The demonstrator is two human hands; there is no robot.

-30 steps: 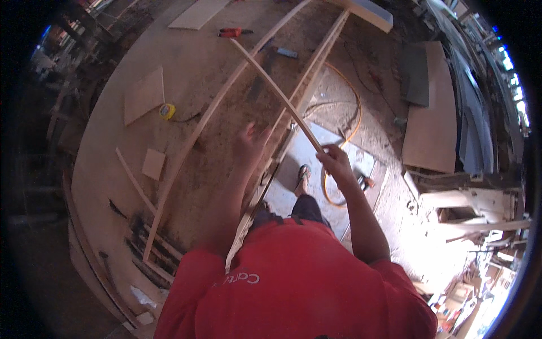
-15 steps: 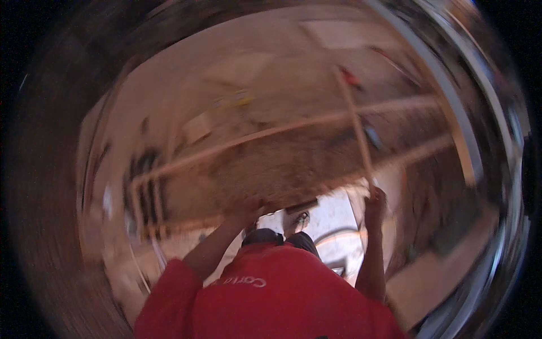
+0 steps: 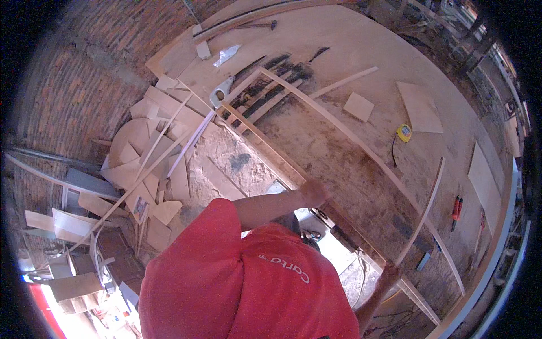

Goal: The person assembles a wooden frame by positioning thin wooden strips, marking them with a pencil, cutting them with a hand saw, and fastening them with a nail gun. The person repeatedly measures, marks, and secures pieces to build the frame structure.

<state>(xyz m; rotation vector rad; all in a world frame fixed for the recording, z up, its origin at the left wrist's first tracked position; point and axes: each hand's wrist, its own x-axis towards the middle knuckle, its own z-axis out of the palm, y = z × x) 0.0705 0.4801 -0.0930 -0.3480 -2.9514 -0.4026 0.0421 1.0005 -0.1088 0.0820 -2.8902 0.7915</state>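
And here the narrow wooden strip (image 3: 420, 217) is held by the right hand (image 3: 388, 274), gripped near its near end, over at the right; its length is angled away to the far side, across the long far rail (image 3: 316, 105). Over to the left, the left hand (image 3: 314, 193) is placed at the near rail (image 3: 268, 147), blurred, so whether anything is gripped by it cannot be told. Beyond the far rail, a square wooden piece (image 3: 358, 107) is seen lying flat, with a yellow tape measure (image 3: 403, 133) to its right, and red-handled pliers (image 3: 457, 213) are spotted farther right, past the strip. A small blue-grey object (image 3: 423, 261) is seen just right of the strip's near part. At the left corner, a handsaw (image 3: 221, 93) is set down, and the left side is filled by scattered wooden offcuts (image 3: 129, 144) beneath a brick wall (image 3: 101, 56).
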